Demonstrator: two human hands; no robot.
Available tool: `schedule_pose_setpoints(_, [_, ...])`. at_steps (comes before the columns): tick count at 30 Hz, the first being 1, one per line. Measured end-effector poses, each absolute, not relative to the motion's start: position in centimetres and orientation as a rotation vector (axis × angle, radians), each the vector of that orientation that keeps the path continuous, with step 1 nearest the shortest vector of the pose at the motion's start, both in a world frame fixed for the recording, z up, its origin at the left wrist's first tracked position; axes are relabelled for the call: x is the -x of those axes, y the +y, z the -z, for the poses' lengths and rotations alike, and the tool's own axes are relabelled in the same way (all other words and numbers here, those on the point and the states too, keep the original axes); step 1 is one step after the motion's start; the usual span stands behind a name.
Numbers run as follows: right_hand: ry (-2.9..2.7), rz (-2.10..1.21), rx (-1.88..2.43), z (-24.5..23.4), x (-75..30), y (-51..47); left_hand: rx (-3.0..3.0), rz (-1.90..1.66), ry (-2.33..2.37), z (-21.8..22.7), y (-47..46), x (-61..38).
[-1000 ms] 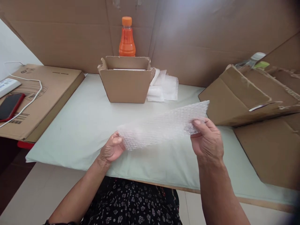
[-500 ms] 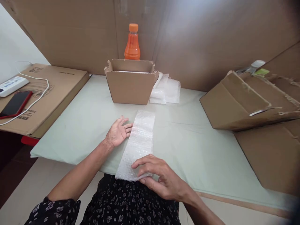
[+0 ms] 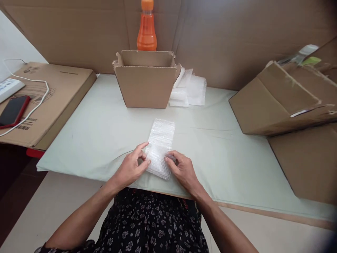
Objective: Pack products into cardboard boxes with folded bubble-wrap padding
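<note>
A strip of clear bubble wrap point(image 3: 161, 140) lies on the green-covered table in front of me, its near part folded back over the rest. At its left edge is my left hand point(image 3: 133, 165), thumb and index finger apart, the tips touching or very near the wrap. My right hand point(image 3: 182, 168) pinches the right edge of the folded part between thumb and fingers. Whether anything lies inside the fold I cannot tell.
Beyond the wrap stands an open cardboard box point(image 3: 147, 86), with an orange bottle point(image 3: 146, 33) behind it and more bubble wrap point(image 3: 195, 89) beside it. Cardboard boxes point(image 3: 276, 102) fill the right side. A phone point(image 3: 13, 110) and white cable rest on a flat carton point(image 3: 65, 82) at left.
The near end of the bubble wrap has been folded away from me, so the strip is shorter. My left hand has turned palm down and come nearer; my right hand has moved forward.
</note>
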State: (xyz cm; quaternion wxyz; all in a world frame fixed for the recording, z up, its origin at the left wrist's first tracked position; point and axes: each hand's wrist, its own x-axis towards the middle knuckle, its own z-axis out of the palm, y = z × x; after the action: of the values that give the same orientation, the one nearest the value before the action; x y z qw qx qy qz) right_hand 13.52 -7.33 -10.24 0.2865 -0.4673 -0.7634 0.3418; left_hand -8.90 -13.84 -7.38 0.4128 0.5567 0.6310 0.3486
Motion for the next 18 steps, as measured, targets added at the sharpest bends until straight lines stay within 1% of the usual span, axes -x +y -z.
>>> schedule_pose_setpoints(3, [-2.117,-0.533,1.222,11.0,-14.1,-8.0,-1.594,-0.820,1.812,8.7,-12.9,7.7])
schedule_pose_setpoints(4, [-2.138,-0.442,1.180,10.8,-14.4,-8.5,-1.642,-0.806,1.868,9.1,-12.6,7.6])
schedule_pose_setpoints(6, [-2.215,-0.361,1.062,10.1,-14.9,-9.7,-1.712,-0.770,1.927,9.7,-12.1,7.7])
schedule_pose_setpoints(9, [-2.403,-0.368,0.892,9.6,-14.5,-10.8,-1.806,-0.768,1.956,10.1,-12.2,8.2])
schedule_pose_setpoints(11, [-2.467,-0.341,0.838,9.9,-13.8,-10.8,-1.900,-0.870,1.947,9.9,-12.8,8.7])
schedule_pose_setpoints(13, [-2.423,-0.352,0.857,10.5,-13.2,-10.5,-2.023,-0.964,1.839,9.4,-13.8,9.0])
schedule_pose_setpoints(16, [-2.274,-0.576,0.959,10.9,-13.0,-10.2,-2.128,-0.933,1.608,8.8,-15.3,9.3])
schedule_pose_setpoints(18, [-2.209,-0.759,1.024,10.7,-13.3,-10.2,-2.086,-0.893,1.603,8.8,-15.9,9.1])
